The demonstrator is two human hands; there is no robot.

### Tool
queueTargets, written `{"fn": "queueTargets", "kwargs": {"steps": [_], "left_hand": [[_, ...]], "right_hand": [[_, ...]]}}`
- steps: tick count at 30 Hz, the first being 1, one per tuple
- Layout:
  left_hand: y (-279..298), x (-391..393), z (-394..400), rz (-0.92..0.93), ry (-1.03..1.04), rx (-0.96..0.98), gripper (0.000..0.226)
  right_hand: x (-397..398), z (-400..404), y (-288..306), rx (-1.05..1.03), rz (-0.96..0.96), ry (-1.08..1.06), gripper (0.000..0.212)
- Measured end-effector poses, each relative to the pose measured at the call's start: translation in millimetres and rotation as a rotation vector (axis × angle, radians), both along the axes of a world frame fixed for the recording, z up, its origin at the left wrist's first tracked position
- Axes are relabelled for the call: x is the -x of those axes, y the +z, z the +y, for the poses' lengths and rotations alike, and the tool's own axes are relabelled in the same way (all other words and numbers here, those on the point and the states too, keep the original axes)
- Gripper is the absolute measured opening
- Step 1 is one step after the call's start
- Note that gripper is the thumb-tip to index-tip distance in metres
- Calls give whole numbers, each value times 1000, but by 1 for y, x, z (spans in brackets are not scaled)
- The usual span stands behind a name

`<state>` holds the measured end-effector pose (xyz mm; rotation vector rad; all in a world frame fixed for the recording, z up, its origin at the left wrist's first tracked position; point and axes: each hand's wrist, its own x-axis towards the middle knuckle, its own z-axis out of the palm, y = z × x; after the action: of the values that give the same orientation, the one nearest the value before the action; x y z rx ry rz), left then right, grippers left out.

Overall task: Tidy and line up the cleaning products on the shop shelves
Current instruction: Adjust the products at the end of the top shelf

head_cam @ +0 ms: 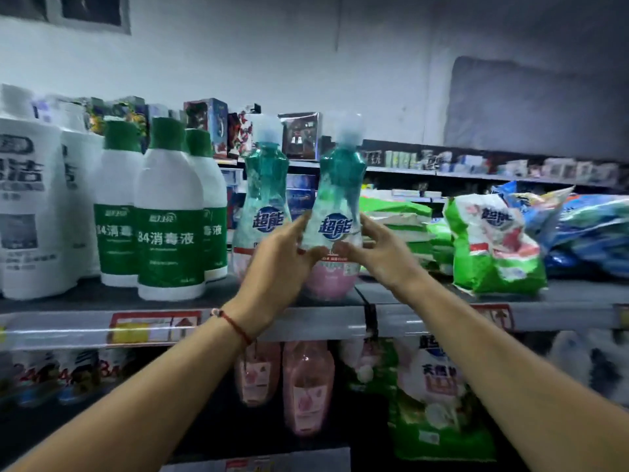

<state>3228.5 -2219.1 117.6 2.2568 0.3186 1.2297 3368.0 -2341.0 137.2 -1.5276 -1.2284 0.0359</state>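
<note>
A teal-and-pink detergent bottle [335,206] with a blue logo stands upright near the front edge of the top shelf [340,323]. My left hand [277,260] grips its left side and my right hand [381,247] grips its right side, thumbs on the front label. A second, matching bottle [263,199] stands just behind and to the left, touching my left hand. Left of these stand white bottles with green caps and labels [170,219] and larger all-white bottles [27,199].
Green and white powder bags [490,243] and blue bags [585,226] lie heaped on the right of the shelf. Flat green packs [398,216] are stacked behind my right hand. Pink bottles [306,386] and a green bag [435,396] sit on the shelf below.
</note>
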Motion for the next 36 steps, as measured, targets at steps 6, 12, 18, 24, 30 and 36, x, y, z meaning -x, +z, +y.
{"fn": "queueTargets", "kwargs": {"steps": [6,12,18,24,30,36], "left_hand": [[-6,-7,-5,136,293,-305,70],[-2,-7,-6,231,369,-416,71],[-7,31,-11,356,451,-500,65],[-8,109,-13,582,716,-455,93],[-2,183,-17,741,913,-359,87],[3,264,-13,782,1061,-298,71]], "right_hand": [[-18,14,-5,103,21,-25,76],[-18,12,-10,135,-5,-45,84],[4,-8,15,564,-470,-373,67],[58,-48,27,628,-943,-291,56],[96,-7,11,400,-833,163,69],[164,41,10,288,-813,330,69]]}}
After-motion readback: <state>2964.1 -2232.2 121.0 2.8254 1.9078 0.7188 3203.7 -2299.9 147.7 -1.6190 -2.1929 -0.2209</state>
